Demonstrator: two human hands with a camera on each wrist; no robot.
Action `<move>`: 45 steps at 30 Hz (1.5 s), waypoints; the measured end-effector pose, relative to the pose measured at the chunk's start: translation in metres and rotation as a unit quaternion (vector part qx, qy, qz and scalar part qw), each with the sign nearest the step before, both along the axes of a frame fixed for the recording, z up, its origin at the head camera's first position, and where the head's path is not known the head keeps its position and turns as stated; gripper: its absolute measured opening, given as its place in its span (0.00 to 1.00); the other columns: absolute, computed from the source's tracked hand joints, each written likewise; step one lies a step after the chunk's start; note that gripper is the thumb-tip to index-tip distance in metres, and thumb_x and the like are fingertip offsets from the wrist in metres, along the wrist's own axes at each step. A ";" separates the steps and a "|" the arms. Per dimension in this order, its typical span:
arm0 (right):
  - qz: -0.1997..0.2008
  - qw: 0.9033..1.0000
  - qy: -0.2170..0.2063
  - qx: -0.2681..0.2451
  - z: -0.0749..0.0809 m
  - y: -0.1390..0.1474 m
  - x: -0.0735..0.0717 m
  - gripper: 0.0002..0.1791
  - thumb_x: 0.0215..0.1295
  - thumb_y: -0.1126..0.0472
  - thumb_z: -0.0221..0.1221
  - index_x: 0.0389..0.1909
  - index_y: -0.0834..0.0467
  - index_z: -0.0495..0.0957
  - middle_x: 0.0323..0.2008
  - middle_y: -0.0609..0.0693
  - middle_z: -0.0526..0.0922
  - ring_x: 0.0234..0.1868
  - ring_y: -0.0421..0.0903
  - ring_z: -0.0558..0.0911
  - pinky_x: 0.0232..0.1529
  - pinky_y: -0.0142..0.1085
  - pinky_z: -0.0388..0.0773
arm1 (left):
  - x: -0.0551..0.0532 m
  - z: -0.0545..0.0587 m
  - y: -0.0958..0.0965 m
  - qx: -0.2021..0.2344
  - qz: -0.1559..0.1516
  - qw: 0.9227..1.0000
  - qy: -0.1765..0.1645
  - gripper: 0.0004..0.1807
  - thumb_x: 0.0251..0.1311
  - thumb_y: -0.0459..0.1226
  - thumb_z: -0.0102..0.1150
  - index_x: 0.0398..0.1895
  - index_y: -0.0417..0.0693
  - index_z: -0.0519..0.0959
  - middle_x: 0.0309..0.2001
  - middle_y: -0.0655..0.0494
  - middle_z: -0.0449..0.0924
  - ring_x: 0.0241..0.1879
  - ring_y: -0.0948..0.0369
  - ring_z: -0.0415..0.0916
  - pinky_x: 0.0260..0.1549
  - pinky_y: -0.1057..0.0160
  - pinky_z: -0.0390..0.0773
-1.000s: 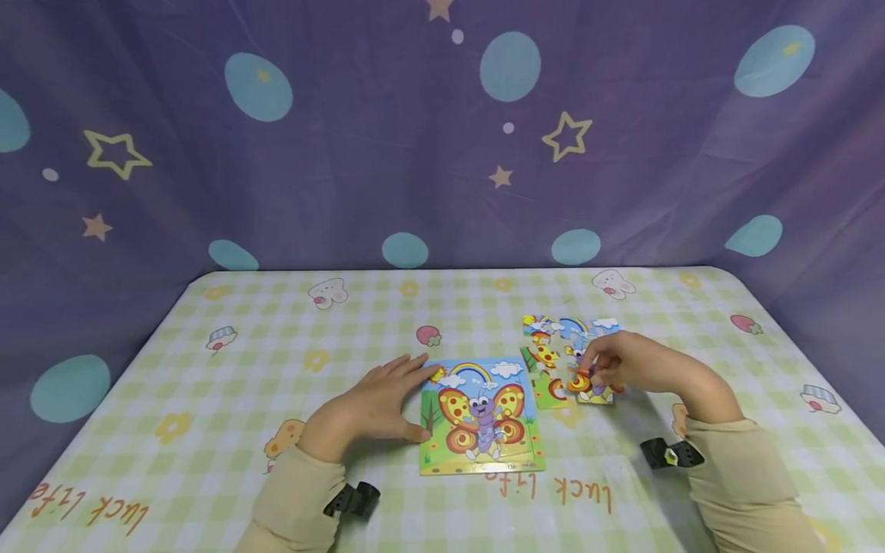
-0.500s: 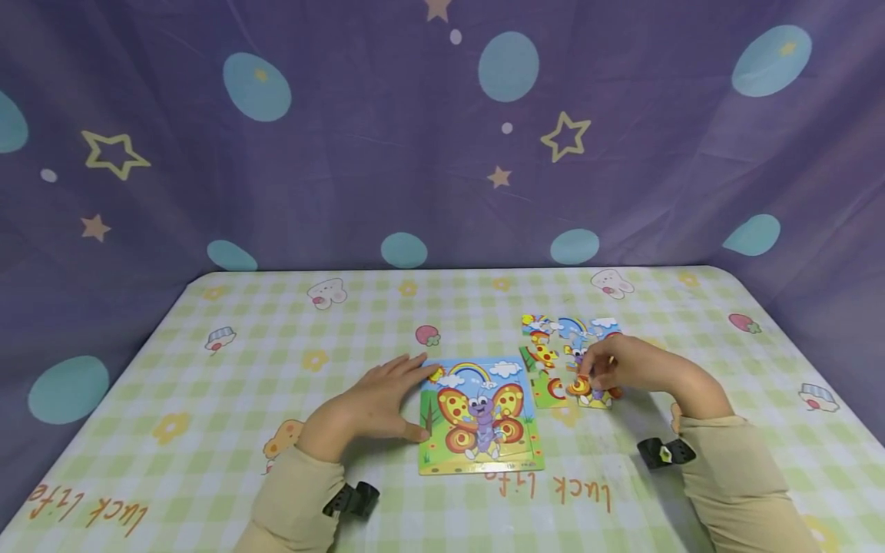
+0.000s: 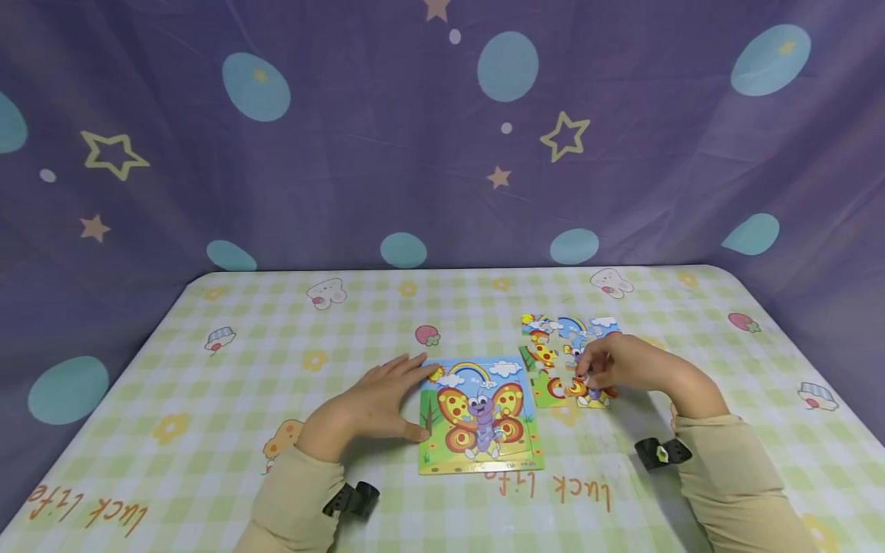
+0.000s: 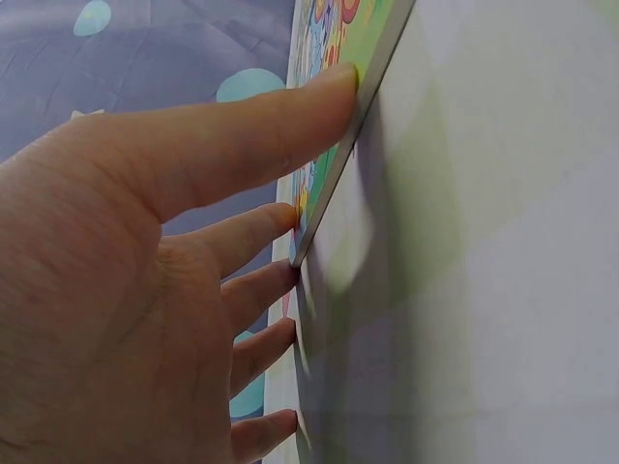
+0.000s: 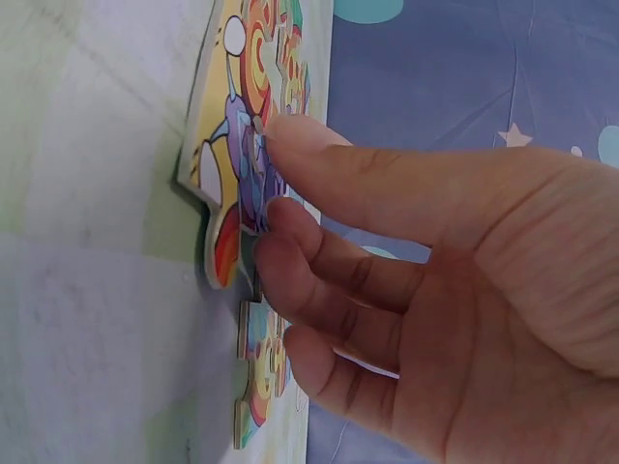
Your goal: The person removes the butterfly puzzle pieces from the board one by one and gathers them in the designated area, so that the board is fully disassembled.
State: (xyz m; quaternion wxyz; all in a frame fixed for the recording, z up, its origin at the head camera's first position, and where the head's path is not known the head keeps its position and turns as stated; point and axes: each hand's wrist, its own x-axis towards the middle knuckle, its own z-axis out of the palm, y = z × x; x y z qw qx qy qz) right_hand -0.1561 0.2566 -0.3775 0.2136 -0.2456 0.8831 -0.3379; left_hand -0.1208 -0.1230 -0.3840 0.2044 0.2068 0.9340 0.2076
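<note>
My left hand (image 3: 369, 403) lies spread at the left edge of a framed butterfly puzzle (image 3: 482, 415). Its thumb (image 4: 334, 92) rests on the board's border, and the forefinger touches the upper left corner. My right hand (image 3: 632, 365) is over a group of loose jigsaw pieces to the right of the board. Its thumb and curled fingers pinch a purple and yellow jigsaw piece (image 5: 221, 164) showing the butterfly's body and feet. The hand hides part of this piece and those behind it. A green corner piece (image 3: 549, 393) with a red swirl lies just left of it.
Other loose pieces lie beyond the hand, including a rainbow piece (image 3: 572, 326) and a tree piece (image 3: 531, 361), with small gaps between them. A checked cloth (image 3: 276, 384) covers the table. A purple curtain (image 3: 415, 153) hangs behind its far edge.
My right hand has shifted slightly left, and the swirl and feet part under it has come closer to the green corner piece. My left hand and the framed puzzle have stayed put.
</note>
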 end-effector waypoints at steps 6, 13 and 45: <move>-0.008 1.000 0.009 0.014 0.001 -0.001 0.000 0.04 0.60 0.69 0.66 0.35 0.64 0.82 0.22 0.45 0.79 0.22 0.43 0.75 0.24 0.31 0.71 | -0.001 0.000 0.000 -0.003 0.000 1.000 0.002 0.50 0.48 0.47 0.75 0.76 0.54 0.61 0.78 0.52 0.49 0.77 0.48 0.43 0.73 0.43 0.45; -0.020 0.999 0.026 0.021 0.004 -0.004 0.002 0.06 0.61 0.68 0.66 0.39 0.61 0.83 0.24 0.45 0.80 0.24 0.42 0.75 0.25 0.32 0.72 | -0.001 -0.001 0.000 -0.001 0.000 1.000 0.002 0.50 0.47 0.46 0.75 0.76 0.54 0.61 0.78 0.52 0.50 0.77 0.48 0.43 0.73 0.43 0.46; 0.018 0.998 0.062 -0.016 0.015 -0.049 0.019 0.06 0.60 0.64 0.69 0.37 0.57 0.82 0.32 0.43 0.80 0.33 0.41 0.79 0.31 0.33 0.76 | 0.000 -0.001 0.001 0.000 0.001 1.000 0.002 0.50 0.48 0.45 0.74 0.76 0.54 0.61 0.78 0.53 0.49 0.77 0.49 0.42 0.73 0.43 0.45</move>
